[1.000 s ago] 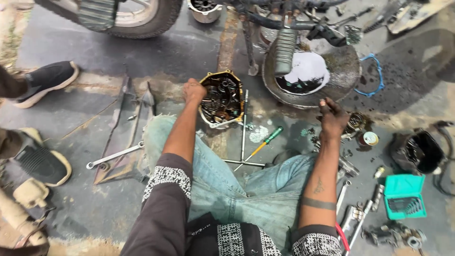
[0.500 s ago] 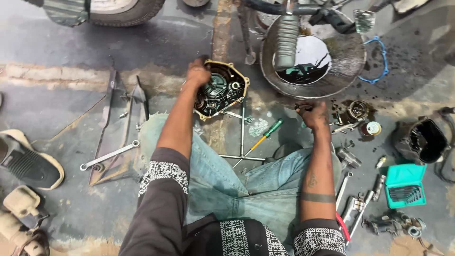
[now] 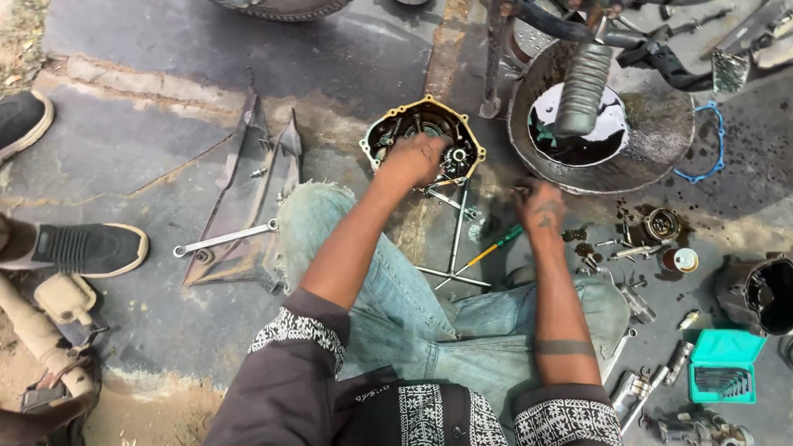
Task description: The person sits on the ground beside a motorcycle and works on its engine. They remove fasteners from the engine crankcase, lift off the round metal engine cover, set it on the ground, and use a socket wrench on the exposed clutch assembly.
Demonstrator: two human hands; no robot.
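Oil pan [image 3: 661,132] sits on the floor, right of the engine cover [image 3: 423,136] lying beyond the knees: heavy, stiff, likely oily, best held by its rim. Left hand [image 3: 413,158] rests on it, fingers curled; right hand [image 3: 538,206] pinches 1 small part, cannot tell what.

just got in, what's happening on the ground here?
A person sits on the pavement amid motorcycle parts. Their left hand rests on an open engine cover with gears showing inside. Their right hand is lower, over small greasy parts near a green-handled screwdriver; whether it holds anything is unclear. A drain pan of dark oil sits just beyond, a combination wrench lies to the left, and a teal hex key case to the right.
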